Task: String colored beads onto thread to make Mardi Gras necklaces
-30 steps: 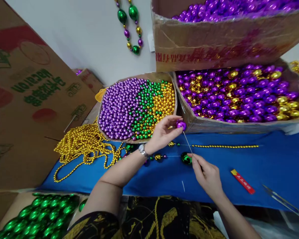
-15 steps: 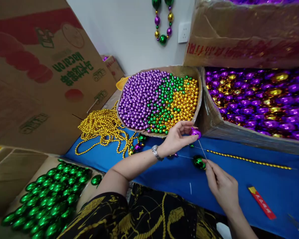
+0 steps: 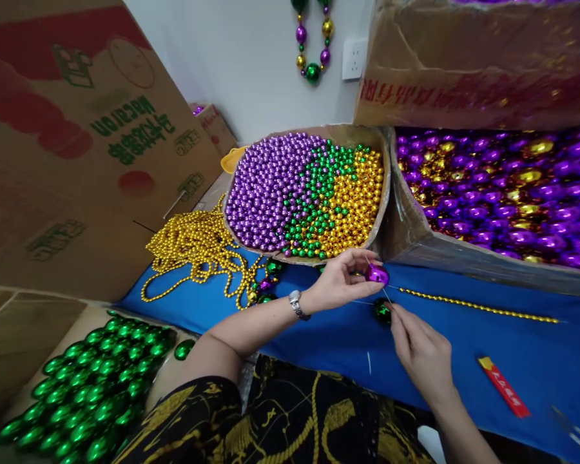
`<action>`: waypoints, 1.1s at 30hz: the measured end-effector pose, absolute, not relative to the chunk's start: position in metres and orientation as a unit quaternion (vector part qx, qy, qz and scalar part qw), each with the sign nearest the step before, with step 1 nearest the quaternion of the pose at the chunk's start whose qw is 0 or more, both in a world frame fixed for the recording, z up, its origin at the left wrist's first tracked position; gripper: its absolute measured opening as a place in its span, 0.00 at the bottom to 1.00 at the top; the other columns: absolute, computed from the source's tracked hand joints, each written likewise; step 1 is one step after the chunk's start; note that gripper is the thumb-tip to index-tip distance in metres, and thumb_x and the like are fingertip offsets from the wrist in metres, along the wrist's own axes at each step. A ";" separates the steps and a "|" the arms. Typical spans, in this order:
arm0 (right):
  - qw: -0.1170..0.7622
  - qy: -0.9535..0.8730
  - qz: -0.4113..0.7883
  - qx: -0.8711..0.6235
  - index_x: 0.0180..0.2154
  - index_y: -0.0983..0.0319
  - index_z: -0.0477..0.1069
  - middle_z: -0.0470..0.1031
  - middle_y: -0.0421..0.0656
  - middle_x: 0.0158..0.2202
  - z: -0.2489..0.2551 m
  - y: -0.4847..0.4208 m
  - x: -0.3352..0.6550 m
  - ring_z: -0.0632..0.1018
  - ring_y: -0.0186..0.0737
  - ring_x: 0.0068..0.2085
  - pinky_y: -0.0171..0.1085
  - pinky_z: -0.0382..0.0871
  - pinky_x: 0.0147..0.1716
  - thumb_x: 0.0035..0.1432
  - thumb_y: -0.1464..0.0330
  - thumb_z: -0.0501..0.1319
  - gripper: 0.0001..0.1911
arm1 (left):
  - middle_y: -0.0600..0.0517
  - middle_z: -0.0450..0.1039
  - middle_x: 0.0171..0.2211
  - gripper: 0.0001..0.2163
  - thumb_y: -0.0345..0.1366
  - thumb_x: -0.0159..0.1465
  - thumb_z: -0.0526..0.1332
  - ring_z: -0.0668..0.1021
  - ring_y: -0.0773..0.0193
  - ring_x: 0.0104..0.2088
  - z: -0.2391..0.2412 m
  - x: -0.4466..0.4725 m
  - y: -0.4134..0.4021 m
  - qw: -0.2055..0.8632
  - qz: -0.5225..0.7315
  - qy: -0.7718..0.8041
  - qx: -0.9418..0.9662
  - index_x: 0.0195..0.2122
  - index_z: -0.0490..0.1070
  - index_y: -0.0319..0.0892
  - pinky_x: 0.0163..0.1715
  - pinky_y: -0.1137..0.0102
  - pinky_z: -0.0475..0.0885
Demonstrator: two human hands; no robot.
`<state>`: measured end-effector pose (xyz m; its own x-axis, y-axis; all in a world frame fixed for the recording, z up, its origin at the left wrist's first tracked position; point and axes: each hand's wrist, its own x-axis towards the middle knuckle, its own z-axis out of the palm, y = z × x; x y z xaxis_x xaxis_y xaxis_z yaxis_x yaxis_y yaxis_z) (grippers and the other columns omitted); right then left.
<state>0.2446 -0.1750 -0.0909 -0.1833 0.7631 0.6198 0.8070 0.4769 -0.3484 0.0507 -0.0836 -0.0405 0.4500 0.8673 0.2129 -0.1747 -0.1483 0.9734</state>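
Observation:
My left hand (image 3: 339, 282) pinches a large purple bead (image 3: 376, 274) over the blue cloth (image 3: 464, 335). My right hand (image 3: 418, 348) is closed on a thin needle (image 3: 386, 296) whose tip points up into that bead. A large green bead (image 3: 382, 310) sits on the string just below, beside my right fingertips. A strand of small gold beads (image 3: 478, 308) trails right along the cloth. Behind my hands lies a cardboard tray (image 3: 384, 193) of small purple, green and gold beads.
A box of large purple and gold beads (image 3: 502, 193) stands at the right, another box (image 3: 464, 71) stacked above. A pile of gold strands (image 3: 193, 248) lies left. A box of green beads (image 3: 91, 386) is at lower left. A red packet (image 3: 503, 385) lies on the cloth.
My hands have drawn closer together, so the purple bead has moved down the needle towards the green bead. The view shifted left early on, then held.

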 end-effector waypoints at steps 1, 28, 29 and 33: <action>0.383 -0.764 -0.027 -0.518 0.47 0.64 0.72 0.81 0.46 0.40 -0.091 -0.175 0.246 0.82 0.37 0.36 0.32 0.74 0.40 0.64 0.72 0.58 0.11 | 0.40 0.72 0.52 0.27 0.38 0.60 0.66 0.78 0.61 0.47 -0.037 0.044 -0.080 0.556 0.432 0.289 0.649 0.58 0.59 0.42 0.44 0.65 0.76; 0.422 -0.751 0.001 -0.508 0.42 0.63 0.74 0.81 0.44 0.34 -0.086 -0.176 0.231 0.82 0.37 0.32 0.32 0.76 0.34 0.64 0.72 0.57 0.09 | 0.48 0.79 0.38 0.10 0.36 0.59 0.68 0.81 0.65 0.36 -0.013 0.026 -0.048 0.708 0.425 0.339 0.451 0.41 0.77 0.39 0.42 0.68 0.78; 0.420 -0.751 -0.001 -0.509 0.42 0.63 0.74 0.81 0.45 0.34 -0.086 -0.177 0.232 0.82 0.37 0.32 0.32 0.76 0.35 0.64 0.72 0.57 0.08 | 0.48 0.79 0.37 0.10 0.36 0.59 0.68 0.81 0.65 0.35 -0.013 0.027 -0.048 0.704 0.423 0.340 0.458 0.41 0.77 0.39 0.42 0.67 0.78; 0.415 -0.754 -0.004 -0.510 0.43 0.63 0.74 0.81 0.45 0.36 -0.091 -0.177 0.236 0.82 0.37 0.34 0.32 0.76 0.36 0.64 0.72 0.57 0.09 | 0.48 0.79 0.38 0.10 0.36 0.59 0.68 0.81 0.66 0.35 -0.015 0.028 -0.048 0.690 0.414 0.337 0.489 0.41 0.78 0.39 0.41 0.68 0.78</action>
